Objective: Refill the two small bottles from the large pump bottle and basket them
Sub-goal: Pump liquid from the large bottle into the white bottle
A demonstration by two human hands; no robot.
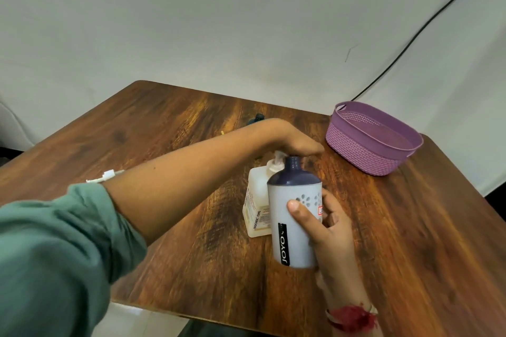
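Right grip (325,224): closed round the small bottle (282,208), thumb on the near face, fingers behind. Bottle is held above the counter (164,123), long axis near upright, top leaning slightly toward 1 o'clock, open neck uppermost.

Left grip (298,142): arm crosses from 8 o'clock and the hand rests on the pump head (277,156) of the large pump bottle (257,200). Fingers are hidden under the hand, so I cannot tell whether they curl round the head or only press.

Key relation: the pump bottle stands upright just at 10 o'clock of the held bottle, apparently touching it. The open neck sits just at 3 o'clock of the pump head, under the left hand; spout tip not visible. Judgement: filling step in hand, and the neck must stay under the spout.

Basket (375,128): at 2 o'clock, well apart, nearer the right hand; nothing visible inside.

Counts: pump bottle 1; small bottle 1 confirmed; basket 1. A dark object (257,117) shows at 12 o'clock behind the forearm, mostly hidden and unidentified.
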